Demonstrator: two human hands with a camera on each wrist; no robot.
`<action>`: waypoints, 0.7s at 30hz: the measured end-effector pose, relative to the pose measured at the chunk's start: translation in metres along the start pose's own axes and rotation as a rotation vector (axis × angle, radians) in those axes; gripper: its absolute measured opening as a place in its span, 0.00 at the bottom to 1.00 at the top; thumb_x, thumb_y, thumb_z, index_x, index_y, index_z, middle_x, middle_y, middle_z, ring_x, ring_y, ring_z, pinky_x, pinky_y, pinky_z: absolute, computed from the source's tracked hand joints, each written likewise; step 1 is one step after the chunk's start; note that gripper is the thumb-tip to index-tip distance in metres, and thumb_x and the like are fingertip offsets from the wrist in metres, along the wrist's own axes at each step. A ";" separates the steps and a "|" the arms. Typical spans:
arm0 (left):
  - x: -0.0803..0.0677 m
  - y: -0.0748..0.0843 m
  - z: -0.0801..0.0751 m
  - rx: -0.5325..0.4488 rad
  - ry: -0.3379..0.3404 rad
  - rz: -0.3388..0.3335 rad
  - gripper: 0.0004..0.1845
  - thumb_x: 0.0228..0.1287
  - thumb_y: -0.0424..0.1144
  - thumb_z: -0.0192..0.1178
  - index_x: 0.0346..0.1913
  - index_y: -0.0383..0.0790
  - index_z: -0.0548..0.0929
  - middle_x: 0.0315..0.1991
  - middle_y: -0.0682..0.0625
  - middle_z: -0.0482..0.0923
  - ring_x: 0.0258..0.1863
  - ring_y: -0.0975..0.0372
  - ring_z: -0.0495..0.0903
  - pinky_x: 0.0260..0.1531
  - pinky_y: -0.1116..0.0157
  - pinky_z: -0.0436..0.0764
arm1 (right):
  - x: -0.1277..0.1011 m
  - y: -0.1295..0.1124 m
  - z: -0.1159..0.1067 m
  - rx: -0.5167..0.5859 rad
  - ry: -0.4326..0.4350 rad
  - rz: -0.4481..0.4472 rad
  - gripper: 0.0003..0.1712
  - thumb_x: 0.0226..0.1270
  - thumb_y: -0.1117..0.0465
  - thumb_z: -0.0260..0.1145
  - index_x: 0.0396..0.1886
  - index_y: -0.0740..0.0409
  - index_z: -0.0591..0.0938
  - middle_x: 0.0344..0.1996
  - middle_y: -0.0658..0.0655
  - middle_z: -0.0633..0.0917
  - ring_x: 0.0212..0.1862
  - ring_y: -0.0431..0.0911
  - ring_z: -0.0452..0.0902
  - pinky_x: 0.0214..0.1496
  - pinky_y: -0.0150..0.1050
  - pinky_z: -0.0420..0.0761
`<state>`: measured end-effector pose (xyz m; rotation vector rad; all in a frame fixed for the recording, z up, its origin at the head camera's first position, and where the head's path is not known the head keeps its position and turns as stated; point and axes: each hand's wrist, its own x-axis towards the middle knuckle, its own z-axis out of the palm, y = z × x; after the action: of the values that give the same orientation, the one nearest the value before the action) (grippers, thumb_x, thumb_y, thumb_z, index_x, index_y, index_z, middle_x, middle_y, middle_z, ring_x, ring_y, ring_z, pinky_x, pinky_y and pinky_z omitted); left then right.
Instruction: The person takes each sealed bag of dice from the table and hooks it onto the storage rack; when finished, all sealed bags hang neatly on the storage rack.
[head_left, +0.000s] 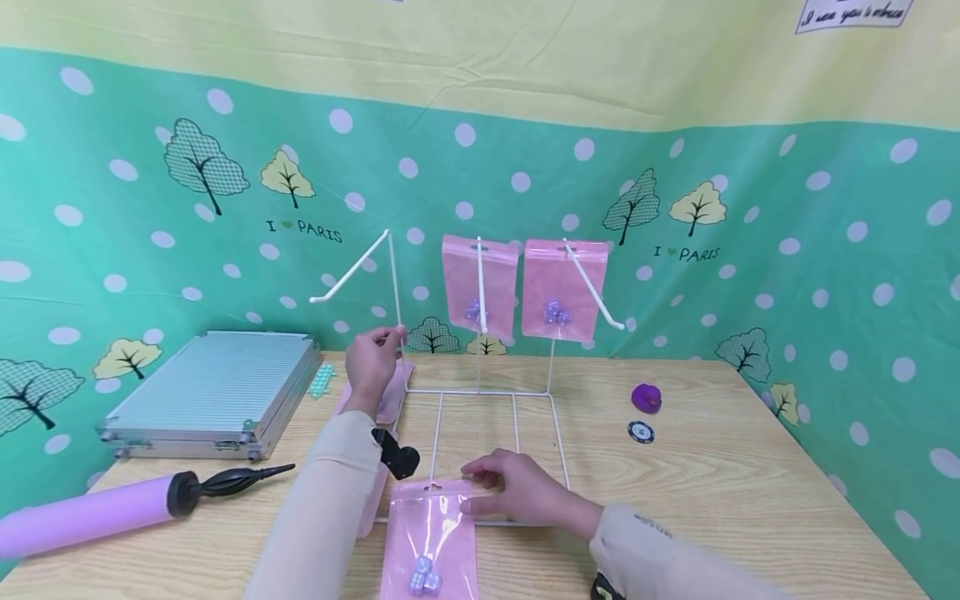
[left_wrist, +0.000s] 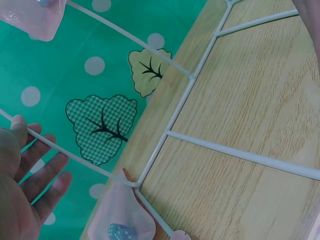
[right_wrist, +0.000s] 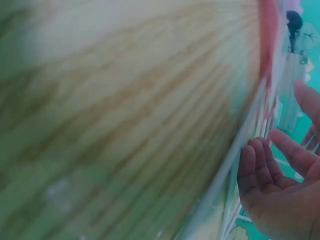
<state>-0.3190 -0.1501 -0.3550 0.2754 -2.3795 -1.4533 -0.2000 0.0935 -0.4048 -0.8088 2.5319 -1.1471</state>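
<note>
A white wire display rack (head_left: pixel 480 392) with three hooks stands on the table. My left hand (head_left: pixel 372 367) holds its left upright, the thumb in front of the rod and fingers (left_wrist: pixel 47 182) behind it. My right hand (head_left: pixel 525 487) is beside the upper right edge of a clear-fronted pink pouch (head_left: pixel 401 533) with purple dice (head_left: pixel 423 577), thumb tip at that edge, thumb and forefinger apart. Two similar pouches hang at the rack's middle hook (head_left: pixel 482 283) and right hook (head_left: pixel 592 283). The left hook (head_left: pixel 352 265) is bare. Another pink pouch (head_left: pixel 390 396) lies partly behind my left arm.
At left are a silver case (head_left: pixel 210 392), a teal bumpy piece (head_left: pixel 322 381) and a lilac hand pump (head_left: pixel 97 512) with a black nozzle. A purple rubber duck (head_left: pixel 646 397) and a poker chip (head_left: pixel 641 431) lie at right. A patterned cloth (head_left: pixel 465 183) hangs behind the table.
</note>
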 end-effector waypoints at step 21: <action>0.002 -0.001 0.001 -0.006 -0.008 -0.024 0.19 0.79 0.50 0.54 0.55 0.39 0.86 0.52 0.40 0.86 0.50 0.48 0.87 0.55 0.52 0.80 | 0.004 -0.010 0.011 -0.248 0.021 -0.030 0.25 0.55 0.51 0.81 0.49 0.54 0.84 0.39 0.46 0.76 0.43 0.40 0.72 0.54 0.37 0.77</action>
<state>-0.3212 -0.1510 -0.3561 0.2984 -2.3865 -1.4745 -0.1944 0.0793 -0.4039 -0.8987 2.7245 -0.8632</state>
